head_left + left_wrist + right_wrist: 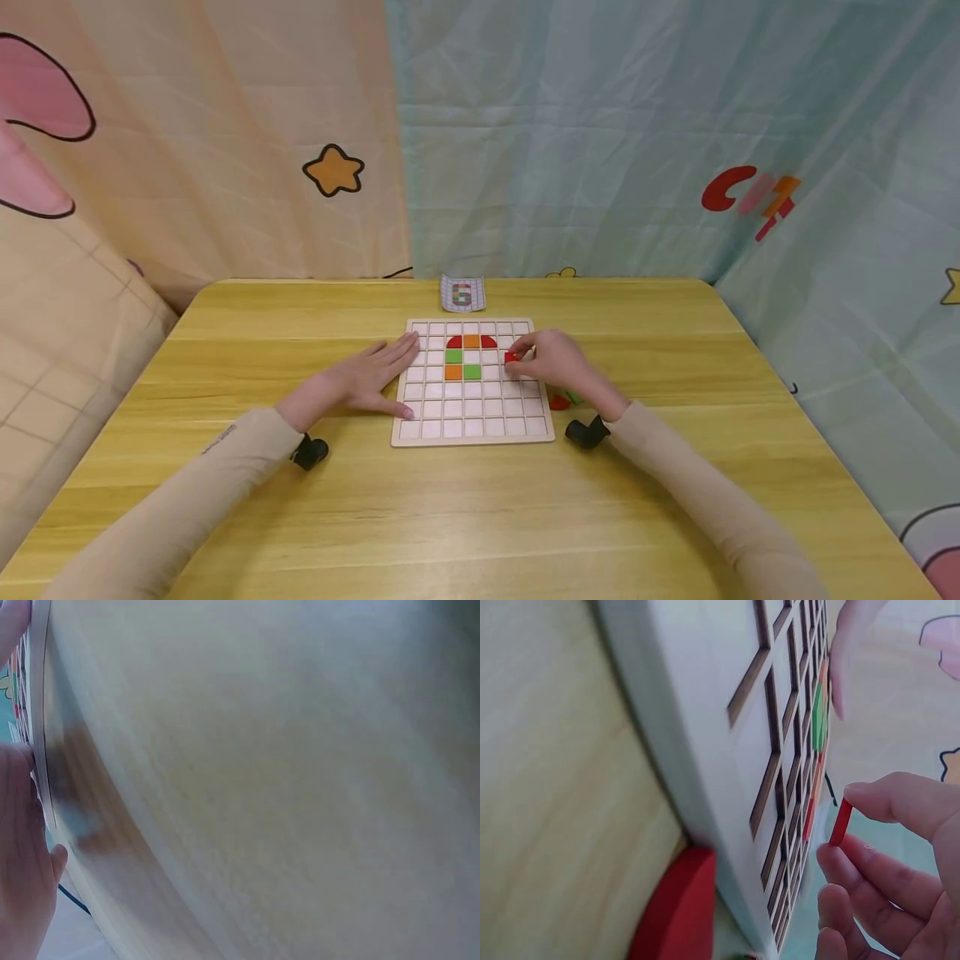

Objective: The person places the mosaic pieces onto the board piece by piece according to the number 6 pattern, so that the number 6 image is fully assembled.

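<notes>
A white grid board (450,428) with a wooden frame lies on the table. My left hand (372,379) rests on its left edge, fingers straight and spread. Between thumb and fingertips, my right hand (555,360) pinches a small red tile (841,823), which is raised over the board's right part in the head view. Several tiles sit in the grid's upper middle: red rounded corner pieces (488,342) with an orange tile (471,341) between them, then a green tile (453,356), another orange tile (453,372) and a second green tile (472,372).
Beside the board's right edge lie a loose red rounded piece (559,402) and a green piece (573,397), partly hidden by my right wrist. A small pattern card (462,294) with a coloured figure lies behind the board. Printed curtains (525,167) hang beyond the wooden table (480,517).
</notes>
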Demonstrator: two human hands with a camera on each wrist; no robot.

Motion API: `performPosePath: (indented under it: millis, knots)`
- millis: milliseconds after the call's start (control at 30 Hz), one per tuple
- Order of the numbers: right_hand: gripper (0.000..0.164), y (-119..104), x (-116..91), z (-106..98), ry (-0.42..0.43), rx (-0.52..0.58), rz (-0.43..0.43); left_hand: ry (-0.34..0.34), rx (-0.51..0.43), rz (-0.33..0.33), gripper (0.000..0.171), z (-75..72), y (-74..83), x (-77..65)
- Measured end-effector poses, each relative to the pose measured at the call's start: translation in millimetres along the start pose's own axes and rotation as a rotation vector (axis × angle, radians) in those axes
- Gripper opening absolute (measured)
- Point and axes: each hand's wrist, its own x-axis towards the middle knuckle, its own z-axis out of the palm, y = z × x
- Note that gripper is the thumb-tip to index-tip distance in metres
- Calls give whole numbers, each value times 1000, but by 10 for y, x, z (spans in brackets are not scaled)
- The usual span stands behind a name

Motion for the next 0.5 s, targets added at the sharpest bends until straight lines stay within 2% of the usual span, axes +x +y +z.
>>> performPosePath:
  millis: [133,500]
  knots:
    - [27,-69,47,54,3,-23,-22,-11,9,1,113,-12,3,23]
    - [24,-162,153,152,-86,-57,-5,-18,28,15,112,-43,21,31]
